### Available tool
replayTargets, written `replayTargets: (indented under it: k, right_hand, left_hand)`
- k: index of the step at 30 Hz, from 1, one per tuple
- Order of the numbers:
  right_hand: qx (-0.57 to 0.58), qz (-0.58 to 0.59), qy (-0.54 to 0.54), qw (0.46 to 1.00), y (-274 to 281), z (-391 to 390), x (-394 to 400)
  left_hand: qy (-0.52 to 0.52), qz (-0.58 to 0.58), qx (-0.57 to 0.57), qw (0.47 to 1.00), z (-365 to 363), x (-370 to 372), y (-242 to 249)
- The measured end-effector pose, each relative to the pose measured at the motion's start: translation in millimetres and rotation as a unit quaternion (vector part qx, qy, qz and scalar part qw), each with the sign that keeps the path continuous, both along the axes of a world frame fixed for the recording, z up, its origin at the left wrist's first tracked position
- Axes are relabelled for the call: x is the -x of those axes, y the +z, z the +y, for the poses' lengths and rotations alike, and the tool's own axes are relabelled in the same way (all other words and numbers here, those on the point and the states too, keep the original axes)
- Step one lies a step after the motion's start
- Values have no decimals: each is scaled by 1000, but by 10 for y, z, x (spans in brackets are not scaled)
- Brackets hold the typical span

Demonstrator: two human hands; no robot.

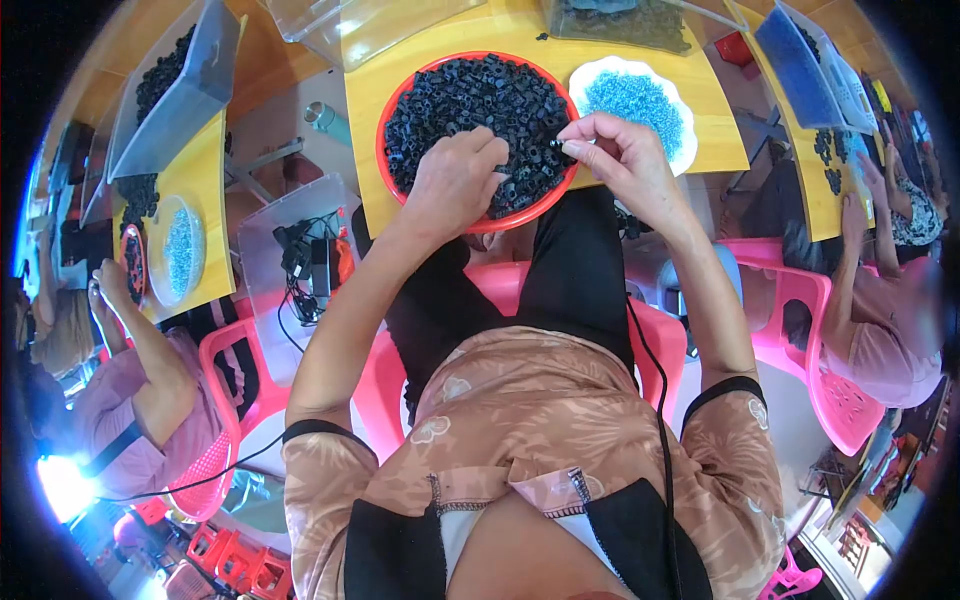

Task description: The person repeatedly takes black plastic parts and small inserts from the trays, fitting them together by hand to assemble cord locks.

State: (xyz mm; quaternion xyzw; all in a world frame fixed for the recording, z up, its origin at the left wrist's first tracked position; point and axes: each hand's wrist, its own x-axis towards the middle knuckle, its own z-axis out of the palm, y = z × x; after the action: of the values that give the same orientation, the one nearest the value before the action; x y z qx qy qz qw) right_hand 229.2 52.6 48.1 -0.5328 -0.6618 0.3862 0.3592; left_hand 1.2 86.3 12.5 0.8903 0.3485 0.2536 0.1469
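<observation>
A red basin [381,150] full of small black plastic pieces [470,95] sits on the table in front of me. Over the lower left of the heap is my left hand [455,185], its fingers curled in toward the pieces; whatever they grip is hidden. At the basin's right rim, my right hand [628,165] pinches a small black plastic piece [556,143] between thumb and finger. Just beyond that hand stands a white scalloped plate [686,128] heaped with tiny clear-blue pieces [632,100].
Clear plastic bins [620,30] stand at the table's far edge. A clear box with black cables [310,255] is to the left below the yellow table [715,110]. People sit at side tables on both sides, on pink chairs [835,390]. A flask [325,122] stands behind.
</observation>
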Motion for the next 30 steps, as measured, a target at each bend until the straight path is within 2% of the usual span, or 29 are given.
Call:
replayTargets:
  k: [1, 4, 7, 10, 13, 17, 19, 25, 30]
  right_hand:
    - [1, 1, -6, 1000, -4, -10, 22]
    - [4, 47, -17, 999, -58, -51, 117]
    - [60, 104, -9, 993, -61, -103, 229]
    - [40, 214, -18, 976, -60, -164, 426]
    - [57, 209, -2, 976, -65, -178, 479]
    - [52, 148, 12, 988, -79, -187, 479]
    - [49, 158, 3, 986, -57, -190, 481]
    - [35, 135, -17, 990, -26, -191, 486]
    - [15, 108, -22, 994, -25, -198, 544]
  left_hand:
    - [8, -11, 6, 1000, -11, -5, 18]
    - [85, -108, 253, 958, -115, -16, 173]
    - [79, -337, 388, 854, -205, -63, 121]
    - [66, -482, 455, 746, -324, -120, 168]
    - [100, -521, 452, 717, -410, -127, 148]
    - [60, -586, 482, 649, -415, -115, 122]
    - [55, -603, 498, 621, -402, -79, 92]
    - [76, -645, 554, 522, -410, -11, 7]
    - [126, -637, 502, 571, -478, -74, 59]
